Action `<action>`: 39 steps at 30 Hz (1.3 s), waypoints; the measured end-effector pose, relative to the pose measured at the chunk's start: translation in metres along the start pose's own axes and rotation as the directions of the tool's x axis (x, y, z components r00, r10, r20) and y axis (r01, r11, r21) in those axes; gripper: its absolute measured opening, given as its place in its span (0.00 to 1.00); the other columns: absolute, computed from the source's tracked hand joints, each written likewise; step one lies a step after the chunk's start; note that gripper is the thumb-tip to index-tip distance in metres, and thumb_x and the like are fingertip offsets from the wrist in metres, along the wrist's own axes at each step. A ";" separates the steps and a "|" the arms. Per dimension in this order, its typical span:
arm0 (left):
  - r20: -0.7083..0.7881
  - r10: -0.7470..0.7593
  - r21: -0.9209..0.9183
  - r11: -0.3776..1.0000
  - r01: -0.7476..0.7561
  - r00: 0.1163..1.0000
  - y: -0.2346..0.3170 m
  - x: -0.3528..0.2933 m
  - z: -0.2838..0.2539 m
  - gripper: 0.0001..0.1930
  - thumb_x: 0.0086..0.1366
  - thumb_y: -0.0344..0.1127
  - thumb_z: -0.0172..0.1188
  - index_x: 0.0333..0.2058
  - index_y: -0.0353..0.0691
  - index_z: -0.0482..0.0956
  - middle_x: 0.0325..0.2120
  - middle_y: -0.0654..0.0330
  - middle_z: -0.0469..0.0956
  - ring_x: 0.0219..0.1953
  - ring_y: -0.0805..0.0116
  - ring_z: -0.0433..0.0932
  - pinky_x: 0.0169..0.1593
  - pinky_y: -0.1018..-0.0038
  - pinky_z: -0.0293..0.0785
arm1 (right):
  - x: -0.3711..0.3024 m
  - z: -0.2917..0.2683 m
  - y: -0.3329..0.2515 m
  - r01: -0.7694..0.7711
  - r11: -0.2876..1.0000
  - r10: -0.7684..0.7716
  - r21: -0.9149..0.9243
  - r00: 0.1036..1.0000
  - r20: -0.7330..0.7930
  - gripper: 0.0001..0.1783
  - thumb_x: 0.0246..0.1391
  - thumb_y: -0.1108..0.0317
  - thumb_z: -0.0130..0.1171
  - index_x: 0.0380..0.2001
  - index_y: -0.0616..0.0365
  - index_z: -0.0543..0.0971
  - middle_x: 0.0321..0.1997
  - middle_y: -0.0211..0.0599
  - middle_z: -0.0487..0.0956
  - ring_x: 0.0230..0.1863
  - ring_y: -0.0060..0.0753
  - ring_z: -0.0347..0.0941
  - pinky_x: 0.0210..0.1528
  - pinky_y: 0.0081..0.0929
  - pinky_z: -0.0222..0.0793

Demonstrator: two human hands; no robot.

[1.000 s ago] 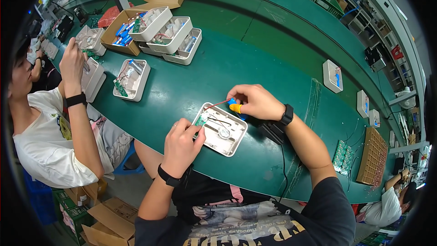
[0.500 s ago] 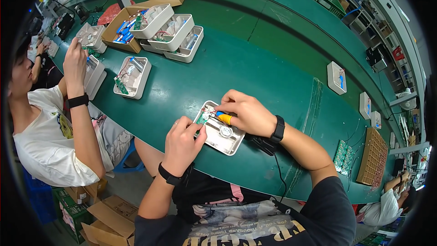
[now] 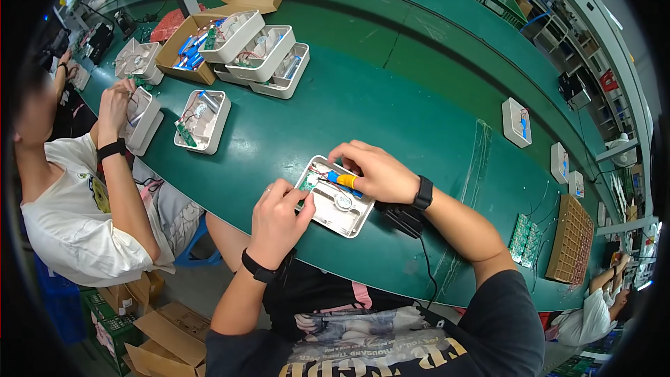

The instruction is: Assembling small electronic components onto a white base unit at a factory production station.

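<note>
Your right hand (image 3: 373, 171) curled, yellow-covered thumb on the blue cylindrical battery (image 3: 331, 176) in the white rectangular plastic case (image 3: 340, 224), your left hand (image 3: 280, 211) narrow at its green circuit board (image 3: 307, 183), either grip unclear

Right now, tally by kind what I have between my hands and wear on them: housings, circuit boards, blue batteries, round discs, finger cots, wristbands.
Open white housing: 1
Green circuit board: 1
Blue battery, partly covered by the right hand: 1
Round disc: 1
Yellow finger cot: 1
Black wristbands: 2
Total: 7
</note>
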State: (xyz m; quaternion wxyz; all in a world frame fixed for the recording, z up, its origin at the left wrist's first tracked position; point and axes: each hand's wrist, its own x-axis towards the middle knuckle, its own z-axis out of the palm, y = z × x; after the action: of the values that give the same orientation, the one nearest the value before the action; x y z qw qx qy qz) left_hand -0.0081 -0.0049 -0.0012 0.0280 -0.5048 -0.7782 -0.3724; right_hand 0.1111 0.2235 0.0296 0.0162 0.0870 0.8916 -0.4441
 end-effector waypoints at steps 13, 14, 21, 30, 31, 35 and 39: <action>0.042 0.011 -0.109 0.994 -0.007 0.999 -0.001 0.008 -0.024 0.08 0.64 0.29 0.70 0.40 0.34 0.87 0.43 0.50 0.83 0.43 0.50 0.85 0.47 0.62 0.81 | -0.059 -0.021 0.003 0.347 0.839 -0.304 -0.420 0.938 0.167 0.13 0.56 0.64 0.70 0.45 0.49 0.85 0.63 0.43 0.77 0.60 0.48 0.75 0.62 0.42 0.74; 0.047 0.018 -0.111 0.994 -0.013 0.999 0.000 0.008 -0.025 0.08 0.64 0.29 0.70 0.40 0.34 0.87 0.43 0.50 0.83 0.43 0.50 0.85 0.47 0.62 0.81 | -0.061 -0.015 0.007 0.355 0.829 -0.302 -0.431 0.935 0.188 0.13 0.55 0.65 0.70 0.45 0.49 0.85 0.64 0.44 0.77 0.60 0.50 0.75 0.62 0.44 0.74; -0.131 -0.052 0.001 0.999 0.052 0.990 -0.041 0.028 -0.054 0.09 0.65 0.31 0.68 0.42 0.35 0.86 0.46 0.50 0.82 0.46 0.47 0.83 0.51 0.59 0.80 | -0.069 -0.019 0.020 0.228 0.819 -0.281 -0.526 0.959 -0.023 0.13 0.53 0.66 0.71 0.43 0.51 0.86 0.56 0.44 0.82 0.53 0.51 0.80 0.56 0.43 0.78; -0.075 -0.234 0.435 0.867 0.243 0.969 -0.107 0.026 -0.058 0.13 0.65 0.33 0.68 0.47 0.36 0.83 0.52 0.48 0.77 0.52 0.43 0.78 0.56 0.54 0.76 | -0.082 -0.121 0.113 -0.379 0.782 0.026 -0.495 0.814 -0.581 0.13 0.56 0.71 0.65 0.44 0.57 0.88 0.45 0.50 0.85 0.47 0.58 0.82 0.51 0.47 0.78; -0.051 -0.212 0.424 0.880 0.213 0.976 -0.109 0.024 -0.057 0.13 0.65 0.33 0.68 0.47 0.36 0.82 0.52 0.48 0.77 0.51 0.43 0.78 0.56 0.54 0.76 | -0.083 -0.133 0.129 -0.379 0.780 0.024 -0.497 0.813 -0.582 0.13 0.56 0.71 0.65 0.44 0.57 0.88 0.45 0.50 0.85 0.47 0.58 0.82 0.51 0.47 0.78; 0.017 -0.127 0.352 0.929 0.113 0.992 -0.084 0.011 -0.046 0.11 0.64 0.30 0.68 0.44 0.37 0.81 0.49 0.50 0.78 0.49 0.45 0.78 0.53 0.55 0.78 | -0.094 -0.175 0.177 -0.543 0.721 0.102 -0.431 0.699 -0.708 0.14 0.57 0.69 0.65 0.46 0.57 0.88 0.45 0.53 0.86 0.48 0.58 0.82 0.52 0.47 0.78; 0.069 0.026 0.236 0.971 -0.041 0.997 -0.041 -0.011 -0.038 0.09 0.62 0.29 0.69 0.41 0.38 0.80 0.48 0.51 0.78 0.48 0.48 0.79 0.51 0.57 0.79 | -0.097 -0.184 0.189 -0.640 0.689 0.229 -0.339 0.637 -0.736 0.15 0.57 0.68 0.67 0.47 0.58 0.87 0.46 0.54 0.86 0.49 0.58 0.83 0.53 0.46 0.79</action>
State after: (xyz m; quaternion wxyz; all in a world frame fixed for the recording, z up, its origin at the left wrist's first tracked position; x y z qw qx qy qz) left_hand -0.0487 -0.0454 -0.0012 0.0691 -0.5227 -0.8091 -0.2595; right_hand 0.2476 0.4679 0.0027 -0.1515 0.4483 0.8776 -0.0767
